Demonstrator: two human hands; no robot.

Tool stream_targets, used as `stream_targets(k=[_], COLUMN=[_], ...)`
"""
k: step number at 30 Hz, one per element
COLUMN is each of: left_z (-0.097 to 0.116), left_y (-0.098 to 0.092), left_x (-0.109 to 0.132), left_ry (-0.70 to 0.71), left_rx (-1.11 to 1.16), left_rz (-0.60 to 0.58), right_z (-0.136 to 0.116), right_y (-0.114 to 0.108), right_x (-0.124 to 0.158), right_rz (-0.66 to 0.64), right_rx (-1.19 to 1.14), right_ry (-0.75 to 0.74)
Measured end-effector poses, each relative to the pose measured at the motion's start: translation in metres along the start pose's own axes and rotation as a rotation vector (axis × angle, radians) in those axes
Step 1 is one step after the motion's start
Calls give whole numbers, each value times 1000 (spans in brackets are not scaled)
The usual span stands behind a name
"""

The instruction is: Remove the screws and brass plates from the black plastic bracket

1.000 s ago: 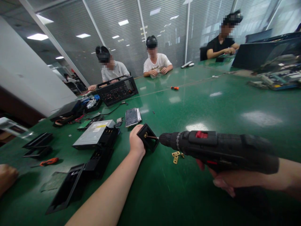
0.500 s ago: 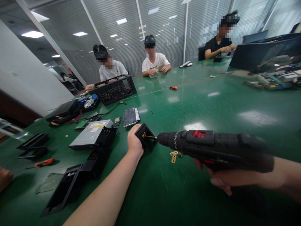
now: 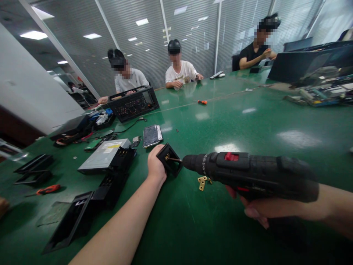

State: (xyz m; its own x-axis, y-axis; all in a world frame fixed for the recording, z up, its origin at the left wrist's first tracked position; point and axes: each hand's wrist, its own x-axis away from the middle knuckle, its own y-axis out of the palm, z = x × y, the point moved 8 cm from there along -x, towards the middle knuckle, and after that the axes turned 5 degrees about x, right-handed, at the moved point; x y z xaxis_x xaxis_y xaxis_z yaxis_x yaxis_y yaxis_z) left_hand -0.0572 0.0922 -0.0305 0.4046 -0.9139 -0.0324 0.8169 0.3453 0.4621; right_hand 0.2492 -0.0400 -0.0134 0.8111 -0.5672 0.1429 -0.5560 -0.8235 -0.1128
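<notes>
My left hand (image 3: pixel 155 165) is closed around a small black plastic bracket (image 3: pixel 170 159), which it holds tilted on the green table (image 3: pixel 234 121). My right hand (image 3: pixel 260 209) grips a black cordless drill (image 3: pixel 250 175) with a red switch on top. The drill's bit points left and touches a brass fitting on the bracket. A few small brass pieces (image 3: pixel 202 182) lie on the table just below the drill's chuck.
A grey optical drive (image 3: pixel 104 155) and black plastic brackets (image 3: pixel 91 200) lie left of my arm, with an orange-handled tool (image 3: pixel 47 189) further left. A black computer chassis (image 3: pixel 134 103), cables and a silver part (image 3: pixel 151 135) sit beyond. Three people sit along the far side; electronics lie at right.
The view has drifted slightly, so everything sits a little further left. Both hands, the bracket and the drill keep the same hold and pose. A hand at the left edge has slid almost out of view.
</notes>
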Motion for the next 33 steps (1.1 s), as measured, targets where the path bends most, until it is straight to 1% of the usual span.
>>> stream_targets(k=[4,7,10,15,21,26,33], left_z=[-1,-1,-1,-2,-4,-1,3], left_y=[0,-1,-1,-1,-3,-2,1], left_x=[1,1,0,1,0,1,5], left_ry=[-15,-9,-14,-18,-23,-3,-3], left_rx=[6,10,-4,6,5,-17,-15], left_rz=[-3,-3,-10,-5,6,-7,-10], right_z=[6,6,6,8,6,6,3], right_y=[-3,-3,-3,-2,-1,0,-1], right_x=[1,1,2,4,2,-1,-1], right_rz=[21,26,37,4,13,-2,-5], right_rx=[-155,-179,-177,-137,-118,-105,-90], right_ry=[28,24,12,30,30,73,67])
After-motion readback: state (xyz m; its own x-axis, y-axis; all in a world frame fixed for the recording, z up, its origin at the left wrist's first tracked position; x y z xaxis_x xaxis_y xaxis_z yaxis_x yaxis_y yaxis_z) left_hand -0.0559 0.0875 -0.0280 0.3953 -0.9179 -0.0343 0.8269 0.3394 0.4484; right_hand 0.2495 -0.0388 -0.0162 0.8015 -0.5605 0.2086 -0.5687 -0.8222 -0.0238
